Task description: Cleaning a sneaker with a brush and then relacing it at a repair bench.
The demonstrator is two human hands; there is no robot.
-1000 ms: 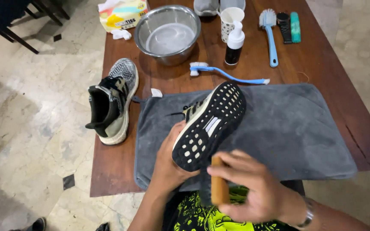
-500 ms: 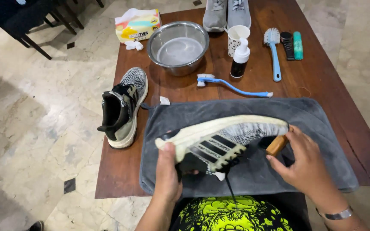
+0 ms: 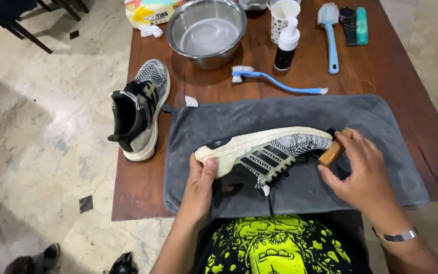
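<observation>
wooden table (image 3: 391, 76), pale marble floor (image 3: 41, 152)

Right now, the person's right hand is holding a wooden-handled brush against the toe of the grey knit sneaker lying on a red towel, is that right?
Not quite: the towel is grey, not red, as the head view shows. The rest holds: the right hand holds the wooden-handled brush against the toe of the grey knit sneaker, which lies on its side on that towel while the left hand grips its heel.

Knit-cloth sneaker (image 3: 275, 152), wooden brush (image 3: 333, 149), matt grey cloth towel (image 3: 381, 132), shiny metal bowl (image 3: 178, 23)
</observation>
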